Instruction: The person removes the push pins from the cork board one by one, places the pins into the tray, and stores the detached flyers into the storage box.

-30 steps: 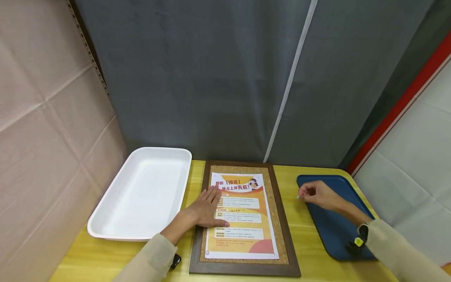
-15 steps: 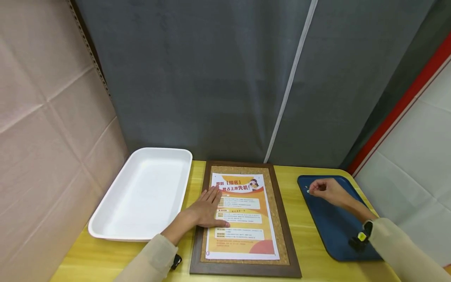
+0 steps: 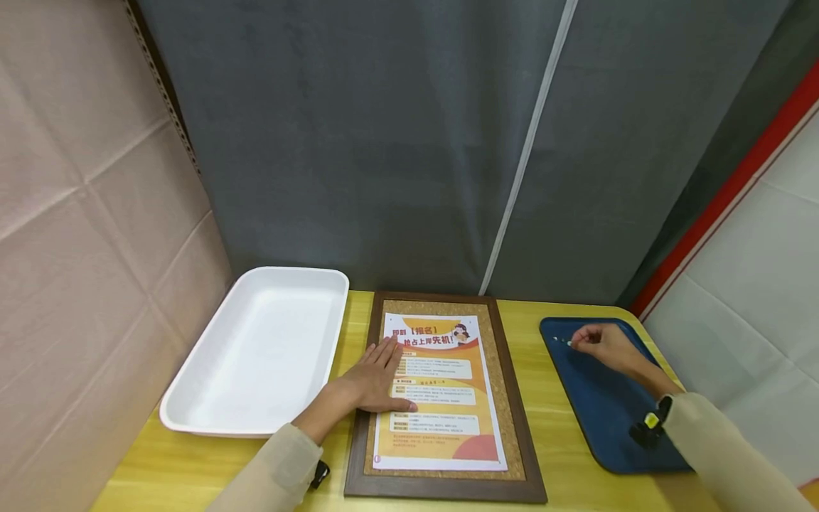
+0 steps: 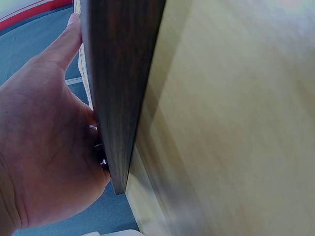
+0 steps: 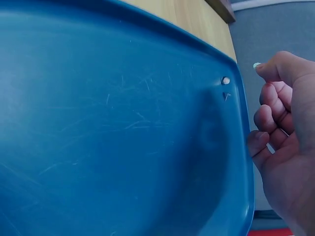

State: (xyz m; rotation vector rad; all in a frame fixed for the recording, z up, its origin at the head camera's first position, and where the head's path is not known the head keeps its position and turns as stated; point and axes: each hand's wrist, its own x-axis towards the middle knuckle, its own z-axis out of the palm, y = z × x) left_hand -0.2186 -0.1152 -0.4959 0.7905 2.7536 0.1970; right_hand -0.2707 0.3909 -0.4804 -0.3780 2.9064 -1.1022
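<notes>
My left hand [image 3: 377, 380] lies with fingers spread on the left side of a printed poster [image 3: 441, 444] on a brown-framed cork board [image 3: 512, 427]. In the left wrist view, that hand [image 4: 49, 132] shows beside the dark frame edge [image 4: 118, 88]. Over the far end of a blue tray [image 3: 614, 427], my right hand [image 3: 604, 345] pinches a small pale thumbtack [image 5: 257, 65] between thumb and fingers; most of it is hidden. Two small pieces, a round-headed tack [image 5: 225, 80] and a tiny thin one [image 5: 226, 96], lie near the tray's edge.
A white rectangular basin [image 3: 262, 355] stands left of the board on the yellow wooden table [image 3: 179, 476]. A grey curtain [image 3: 384, 156] hangs behind, with a pale wall [image 3: 96, 249] on the left and a white one [image 3: 755, 320] on the right.
My right hand has moved rightward, from beside the tray's left edge to over the tray, still pinching the tack. My left hand has stayed on the poster.
</notes>
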